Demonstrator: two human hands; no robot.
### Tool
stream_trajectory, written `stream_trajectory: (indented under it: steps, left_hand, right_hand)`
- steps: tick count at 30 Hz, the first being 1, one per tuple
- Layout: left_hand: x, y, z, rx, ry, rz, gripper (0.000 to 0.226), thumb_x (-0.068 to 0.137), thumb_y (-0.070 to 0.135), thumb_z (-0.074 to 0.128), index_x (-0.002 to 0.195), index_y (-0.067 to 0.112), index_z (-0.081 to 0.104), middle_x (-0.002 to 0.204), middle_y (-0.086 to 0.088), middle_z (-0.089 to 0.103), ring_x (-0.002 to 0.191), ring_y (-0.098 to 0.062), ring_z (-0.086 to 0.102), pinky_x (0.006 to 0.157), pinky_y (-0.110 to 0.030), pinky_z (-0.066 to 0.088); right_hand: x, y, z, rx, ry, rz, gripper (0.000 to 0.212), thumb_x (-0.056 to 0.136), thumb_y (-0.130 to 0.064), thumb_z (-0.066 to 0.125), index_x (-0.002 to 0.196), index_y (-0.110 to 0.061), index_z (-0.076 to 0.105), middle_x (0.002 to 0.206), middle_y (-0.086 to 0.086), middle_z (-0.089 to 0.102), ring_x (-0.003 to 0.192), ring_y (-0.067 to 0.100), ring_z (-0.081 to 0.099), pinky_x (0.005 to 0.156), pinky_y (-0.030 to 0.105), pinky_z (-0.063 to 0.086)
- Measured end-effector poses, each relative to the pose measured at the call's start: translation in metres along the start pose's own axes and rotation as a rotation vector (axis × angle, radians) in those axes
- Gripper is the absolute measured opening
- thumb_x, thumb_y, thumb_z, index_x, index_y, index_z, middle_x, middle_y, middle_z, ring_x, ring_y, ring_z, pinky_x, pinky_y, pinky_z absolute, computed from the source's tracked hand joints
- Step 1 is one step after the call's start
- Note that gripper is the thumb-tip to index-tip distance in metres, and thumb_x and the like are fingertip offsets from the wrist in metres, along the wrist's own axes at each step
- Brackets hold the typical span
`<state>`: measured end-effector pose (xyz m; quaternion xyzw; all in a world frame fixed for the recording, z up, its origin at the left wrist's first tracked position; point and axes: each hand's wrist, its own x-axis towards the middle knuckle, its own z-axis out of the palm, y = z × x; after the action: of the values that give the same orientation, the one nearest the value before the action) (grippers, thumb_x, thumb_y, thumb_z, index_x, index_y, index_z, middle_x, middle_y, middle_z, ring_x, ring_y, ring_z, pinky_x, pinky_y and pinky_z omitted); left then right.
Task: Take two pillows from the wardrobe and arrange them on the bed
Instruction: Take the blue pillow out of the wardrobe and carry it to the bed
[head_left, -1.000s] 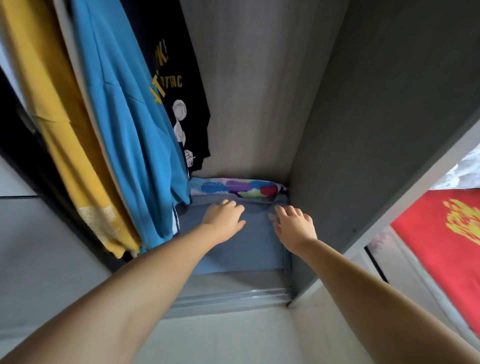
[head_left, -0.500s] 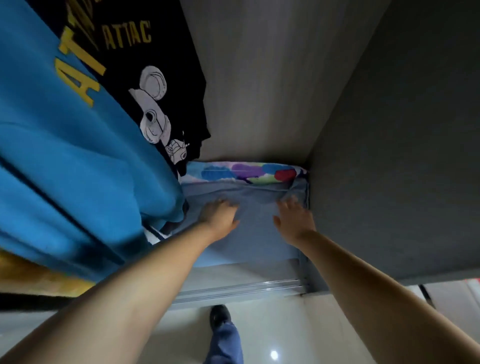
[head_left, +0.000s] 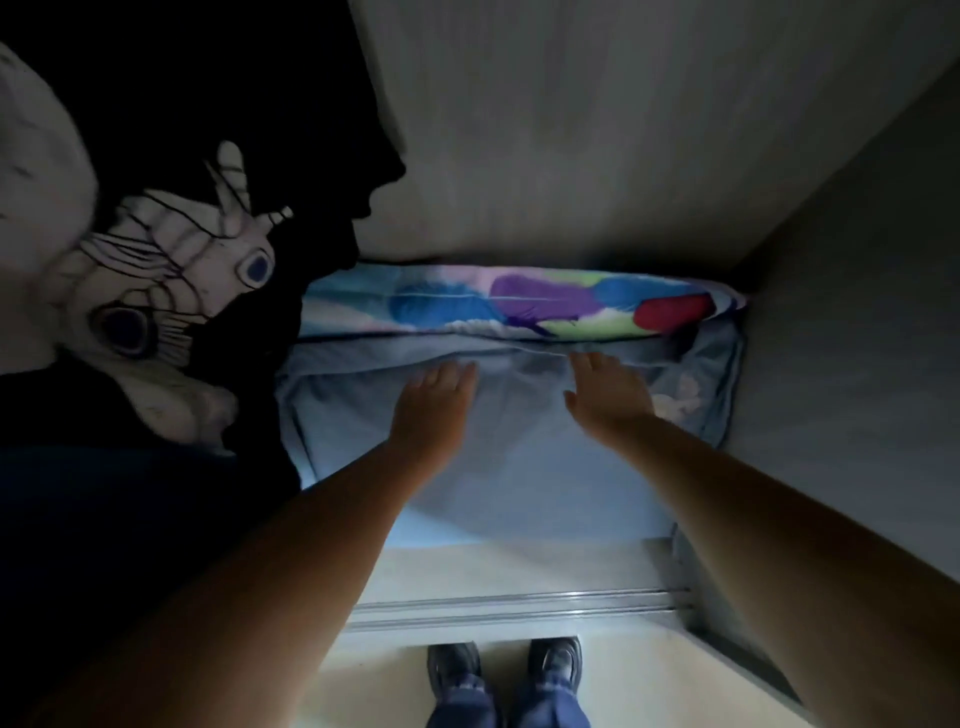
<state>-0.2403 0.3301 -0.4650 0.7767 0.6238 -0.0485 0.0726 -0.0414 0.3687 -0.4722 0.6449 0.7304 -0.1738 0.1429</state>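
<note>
Now both arms are stretched deep into the wardrobe (head_left: 597, 130), and it's dim in here. The left hand (head_left: 434, 402) lies palm-down on the blue pillow (head_left: 519, 467), fingers spread flat, gripping nothing. Just to its right, with a strip of blue fabric between them, the right hand (head_left: 610, 389) rests the same way, fingers extended and loose, palm on the cloth, nothing clasped. Both sets of fingertips reach up to the far edge of the blue pillow, where a seam or fold runs across.

Right beyond the fingertips sits the colourful pillow (head_left: 519, 304), printed with blue, purple, green and red feather shapes, tucked against the wardrobe's back wall and touching the far edge of the blue one. To the right of the right hand the blue pillow bunches up against the grey side wall (head_left: 857, 364).

Off to the left of the left hand hangs a black shirt (head_left: 182, 260) with a white cartoon print, crowding the view and covering the blue pillow's left end. Below the wrists, back toward the body, the door track (head_left: 519, 605) gleams, and two dark shoes (head_left: 504, 665) stand on the pale floor just outside it.
</note>
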Motion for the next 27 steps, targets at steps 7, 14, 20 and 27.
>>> stream_trajectory:
  steps: [7, 14, 20, 27]
  left_hand:
    - [0.069, -0.034, 0.098, 0.071, -0.043, -0.081, 0.070, 0.089, 0.026, 0.053, 0.150, 0.015, 0.022, 0.149, -0.009, 0.036, 0.135, -0.025, 0.036, 0.111, -0.046, 0.027]
    - [0.092, -0.070, 0.144, 0.144, -0.109, -0.127, 0.083, 0.067, 0.059, 0.071, 0.128, 0.009, 0.046, 0.126, -0.013, 0.052, 0.117, -0.030, 0.049, 0.106, -0.047, 0.030]
    - [0.097, -0.066, 0.149, 0.131, -0.318, -0.153, 0.079, 0.067, 0.063, 0.070, 0.122, 0.008, 0.056, 0.128, -0.014, 0.056, 0.120, -0.033, 0.049, 0.101, -0.045, 0.038]
    - [0.048, -0.046, 0.123, 0.034, -0.447, -0.064, 0.072, 0.069, 0.052, 0.074, 0.123, 0.009, 0.052, 0.125, -0.015, 0.056, 0.116, -0.033, 0.053, 0.102, -0.043, 0.037]
  right_hand:
    - [0.097, 0.007, 0.064, -0.056, 0.043, -0.097, 0.063, 0.086, -0.036, 0.062, 0.139, -0.014, 0.036, 0.139, 0.014, 0.046, 0.127, 0.033, 0.046, 0.104, 0.043, 0.038]
    - [0.141, 0.020, 0.090, -0.189, -0.039, -0.177, 0.092, 0.070, -0.059, 0.070, 0.144, -0.018, 0.034, 0.146, 0.013, 0.040, 0.133, 0.031, 0.040, 0.107, 0.046, 0.037]
    - [0.140, 0.009, 0.087, -0.160, -0.233, -0.206, 0.062, 0.083, -0.048, 0.062, 0.133, -0.013, 0.051, 0.132, 0.015, 0.059, 0.119, 0.033, 0.058, 0.097, 0.042, 0.049]
    - [0.064, 0.020, 0.092, -0.060, -0.303, -0.213, 0.048, 0.092, -0.047, 0.050, 0.133, -0.021, 0.050, 0.136, 0.014, 0.045, 0.127, 0.036, 0.042, 0.103, 0.049, 0.037]
